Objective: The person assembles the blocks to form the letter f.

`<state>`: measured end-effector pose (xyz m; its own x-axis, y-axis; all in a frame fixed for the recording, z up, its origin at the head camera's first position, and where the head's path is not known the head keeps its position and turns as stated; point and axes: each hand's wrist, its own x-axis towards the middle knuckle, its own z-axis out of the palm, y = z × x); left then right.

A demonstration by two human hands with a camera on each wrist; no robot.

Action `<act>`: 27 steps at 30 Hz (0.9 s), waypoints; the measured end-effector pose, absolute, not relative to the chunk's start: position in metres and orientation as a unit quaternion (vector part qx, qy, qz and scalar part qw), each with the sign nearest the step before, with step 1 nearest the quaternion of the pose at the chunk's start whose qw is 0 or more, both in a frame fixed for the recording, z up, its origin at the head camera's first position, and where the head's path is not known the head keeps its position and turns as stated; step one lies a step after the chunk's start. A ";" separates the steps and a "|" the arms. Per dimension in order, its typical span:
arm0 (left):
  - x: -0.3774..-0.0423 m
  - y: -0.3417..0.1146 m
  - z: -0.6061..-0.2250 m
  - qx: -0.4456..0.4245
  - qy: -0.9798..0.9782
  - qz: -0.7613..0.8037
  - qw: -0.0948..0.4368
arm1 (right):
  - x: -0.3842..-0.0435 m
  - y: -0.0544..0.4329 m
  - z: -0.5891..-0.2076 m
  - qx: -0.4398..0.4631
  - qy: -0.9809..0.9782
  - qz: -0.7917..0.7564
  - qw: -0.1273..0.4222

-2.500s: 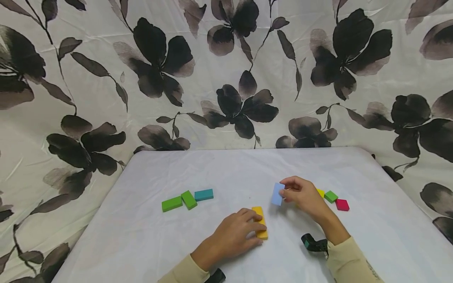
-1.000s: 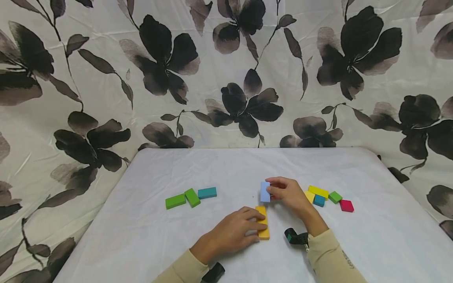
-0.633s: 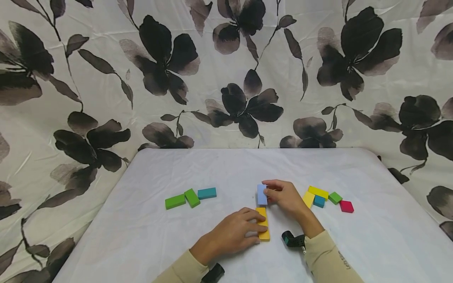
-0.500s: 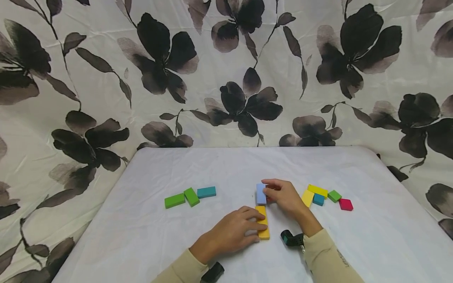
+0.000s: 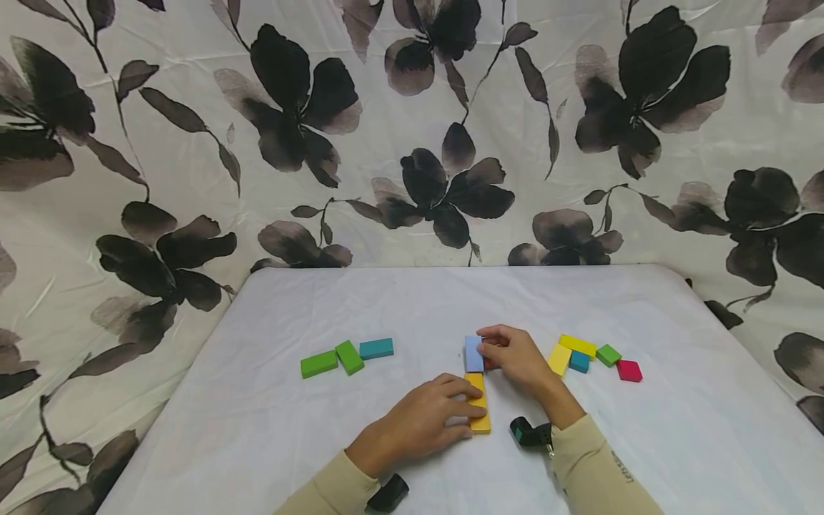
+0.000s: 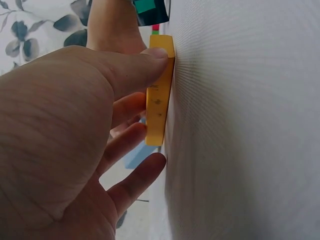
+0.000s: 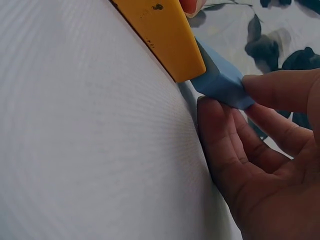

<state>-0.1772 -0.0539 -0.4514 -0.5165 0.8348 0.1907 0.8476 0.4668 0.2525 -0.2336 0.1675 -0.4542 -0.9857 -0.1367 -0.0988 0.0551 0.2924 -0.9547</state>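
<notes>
A yellow-orange block [image 5: 479, 422] lies lengthwise near the middle of the white table, and my left hand [image 5: 418, 418] holds it. In the left wrist view the thumb [image 6: 142, 70] is at the block's near end while the fingers reach along its side. My right hand [image 5: 518, 357] pinches a light blue block [image 5: 473, 354] between thumb and fingertips. Its near end sits right at the far end of the yellow-orange block. The right wrist view shows the light blue block [image 7: 225, 82] leaning at an angle, with fingertips beneath it and close over the cloth.
Two green blocks [image 5: 318, 364] and a teal block [image 5: 376, 348] form a row at the left. Right of my right hand lie two yellow blocks [image 5: 578, 345], a blue block [image 5: 579, 361], a green one [image 5: 608, 355] and a red one [image 5: 629, 370]. Floral cloth [image 5: 418, 236] hangs behind.
My right hand has carried the light blue block leftward and down to the far end of the yellow-orange block. In the last half second little has moved. My left hand keeps its place.
</notes>
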 end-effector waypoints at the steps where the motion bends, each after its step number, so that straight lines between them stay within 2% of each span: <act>1: -0.177 -0.054 -0.451 -0.492 -0.856 -0.159 0.020 | -0.233 0.168 -0.454 -0.027 0.799 -0.596 0.080; 19: -0.176 -0.051 -0.451 -0.482 -0.861 -0.159 0.008 | -0.231 0.168 -0.454 -0.067 0.851 -0.514 0.079; 27: -0.175 -0.053 -0.451 -0.477 -0.866 -0.151 0.019 | -0.232 0.165 -0.453 -0.072 0.874 -0.475 0.073</act>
<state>-0.1746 -0.0533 -0.4508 -0.5442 0.8201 0.1772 0.8317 0.4995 0.2423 -0.2320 0.1649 -0.4533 -0.9789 -0.1954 -0.0594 -0.0566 0.5390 -0.8404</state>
